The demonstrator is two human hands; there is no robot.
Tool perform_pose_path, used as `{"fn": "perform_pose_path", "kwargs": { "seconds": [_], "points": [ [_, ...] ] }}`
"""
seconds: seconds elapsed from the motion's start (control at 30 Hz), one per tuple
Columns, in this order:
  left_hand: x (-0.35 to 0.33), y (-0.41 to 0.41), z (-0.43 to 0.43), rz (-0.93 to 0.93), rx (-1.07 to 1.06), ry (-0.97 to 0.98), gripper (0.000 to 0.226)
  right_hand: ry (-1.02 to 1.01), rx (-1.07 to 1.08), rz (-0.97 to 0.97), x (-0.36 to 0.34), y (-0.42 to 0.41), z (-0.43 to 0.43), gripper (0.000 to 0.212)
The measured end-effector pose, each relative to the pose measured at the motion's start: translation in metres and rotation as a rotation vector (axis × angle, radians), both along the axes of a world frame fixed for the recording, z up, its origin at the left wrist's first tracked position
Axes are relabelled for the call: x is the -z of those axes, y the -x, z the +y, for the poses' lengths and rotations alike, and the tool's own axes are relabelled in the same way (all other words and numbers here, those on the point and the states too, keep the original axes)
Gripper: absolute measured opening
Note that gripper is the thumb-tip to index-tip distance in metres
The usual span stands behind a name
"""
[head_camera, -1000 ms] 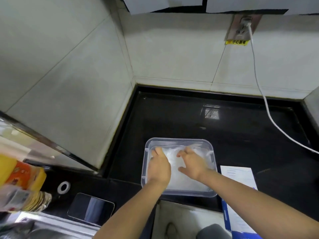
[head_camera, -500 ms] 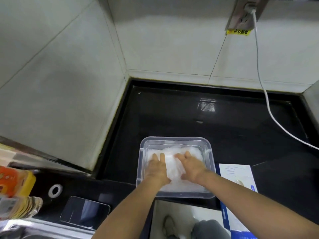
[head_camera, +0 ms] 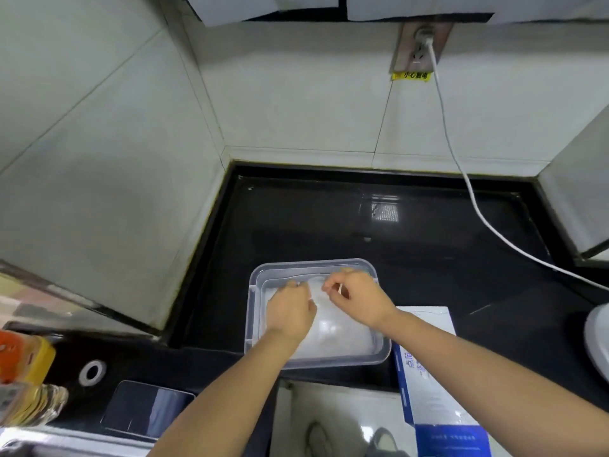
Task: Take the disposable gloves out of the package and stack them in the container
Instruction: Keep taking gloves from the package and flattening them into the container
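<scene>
Clear plastic container (head_camera: pixel 313 263) on black counter (head_camera: pixel 428 258), gloves (head_camera: pixel 339 331) inside. Left hand (head_camera: pixel 290 311): fingers curled over gloves, grip unclear. Right hand (head_camera: pixel 361 300): thumb and forefinger pinching gloves. Package (head_camera: pixel 431 390) just right of container.

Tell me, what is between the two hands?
The head view shows clear gloves between the left hand and the right hand, lying in the container.

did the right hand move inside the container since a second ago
Yes. The right hand has slid from the middle of the container toward its far rim, and its flat fingers have curled to pinch the gloves.
</scene>
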State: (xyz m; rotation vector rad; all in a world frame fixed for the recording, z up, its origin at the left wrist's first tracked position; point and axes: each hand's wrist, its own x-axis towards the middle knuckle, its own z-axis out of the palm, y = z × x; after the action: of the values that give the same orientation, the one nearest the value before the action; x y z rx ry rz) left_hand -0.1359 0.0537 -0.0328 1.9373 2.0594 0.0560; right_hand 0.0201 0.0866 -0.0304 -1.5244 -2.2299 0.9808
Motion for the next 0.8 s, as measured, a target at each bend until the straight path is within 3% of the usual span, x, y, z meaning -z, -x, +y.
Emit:
{"fn": "perform_pose_path", "kwargs": {
  "seconds": [0.13, 0.27, 0.37, 0.5, 0.63, 0.8],
  "points": [
    [-0.027, -0.052, -0.003, -0.172, -0.001, -0.107, 0.023, -0.076, 0.225, 0.103, -0.022, -0.046, -0.007, 0.017],
    [-0.041, -0.112, -0.021, -0.397, 0.095, -0.111, 0.013, 0.008, 0.395, -0.071, -0.016, -0.11, -0.029, 0.027],
    [-0.036, -0.154, -0.038, -0.433, 0.181, 0.01, 0.016, 0.168, 0.345, -0.273, -0.005, -0.14, -0.047, 0.034],
    [-0.009, -0.184, -0.056, -0.379, 0.192, 0.25, 0.035, 0.302, 0.218, -0.453, 0.015, -0.154, -0.068, 0.021],
    [0.018, -0.182, -0.063, -0.38, 0.104, 0.448, 0.05, 0.318, 0.163, -0.536, 0.034, -0.145, -0.076, 0.025],
    [0.033, -0.174, -0.06, -0.453, 0.076, 0.477, 0.054, 0.185, 0.149, -0.752, 0.052, -0.131, -0.081, 0.025]
  ]
}}
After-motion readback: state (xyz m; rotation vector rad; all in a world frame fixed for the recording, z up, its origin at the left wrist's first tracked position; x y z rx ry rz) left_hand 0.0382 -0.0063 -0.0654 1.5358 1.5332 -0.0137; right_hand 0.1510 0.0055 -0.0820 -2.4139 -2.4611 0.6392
